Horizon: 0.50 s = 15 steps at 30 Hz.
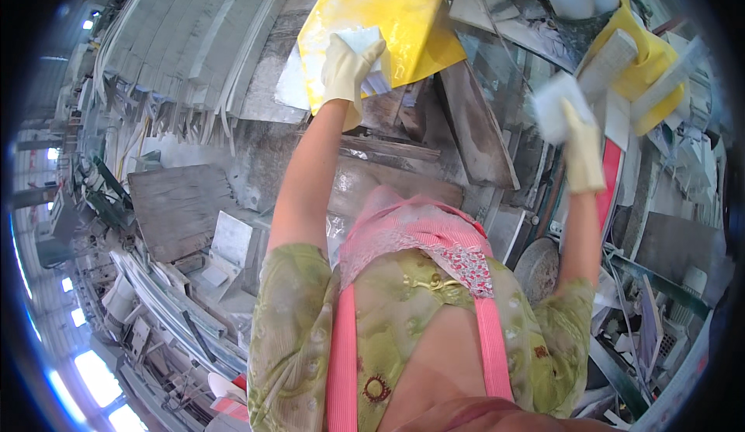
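My left hand (349, 71), in a pale cream glove, grips a white tile-like block (361, 40) over a wet, shiny yellow sheet (372, 1). Several pale edges show below that block, so it may be a small stack. Off to the right, my right hand (582, 145) wears a matching glove. Its fingers hold a square white tile (557, 108), slightly smeared by motion and raised away from the sheet.
Long grey-white slabs (186, 44) are stacked at the far left. A wooden board (477, 126) leans under the yellow sheet. Beyond my right hand, a yellow cover (632, 52) drapes near white slabs. A brown board (178, 207) lies at left.
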Each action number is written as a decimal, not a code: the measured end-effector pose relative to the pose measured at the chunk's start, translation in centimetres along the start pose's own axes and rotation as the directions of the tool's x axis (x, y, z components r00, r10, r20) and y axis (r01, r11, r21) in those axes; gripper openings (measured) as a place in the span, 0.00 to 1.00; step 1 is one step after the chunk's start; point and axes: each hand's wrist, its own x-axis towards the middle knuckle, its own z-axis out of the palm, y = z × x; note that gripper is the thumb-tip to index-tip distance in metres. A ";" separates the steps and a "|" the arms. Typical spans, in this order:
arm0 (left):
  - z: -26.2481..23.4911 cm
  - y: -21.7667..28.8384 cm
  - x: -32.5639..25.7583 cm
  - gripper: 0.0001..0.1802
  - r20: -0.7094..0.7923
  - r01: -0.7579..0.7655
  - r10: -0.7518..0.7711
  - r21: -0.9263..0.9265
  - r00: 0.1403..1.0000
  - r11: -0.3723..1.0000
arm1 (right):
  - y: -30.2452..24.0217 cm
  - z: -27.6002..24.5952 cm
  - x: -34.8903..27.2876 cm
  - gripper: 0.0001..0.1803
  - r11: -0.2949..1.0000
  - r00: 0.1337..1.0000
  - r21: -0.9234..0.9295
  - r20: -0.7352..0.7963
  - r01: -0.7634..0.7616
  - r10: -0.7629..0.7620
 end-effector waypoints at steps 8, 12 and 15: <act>-0.9 -0.6 1.4 0.51 0.218 0.071 -0.012 -0.265 0.976 0.962 | 0.9 27.2 3.2 0.20 0.960 0.989 0.272 0.147 -0.063 0.023; -2.5 0.1 0.7 0.52 0.345 0.186 -0.053 -0.366 0.937 0.912 | 3.6 31.7 2.5 0.23 0.984 0.984 0.171 0.175 -0.057 0.027; -3.9 0.1 0.4 0.52 0.418 0.161 0.031 -0.416 0.908 0.895 | 4.7 31.9 1.7 0.39 0.969 0.957 0.242 0.263 0.057 -0.122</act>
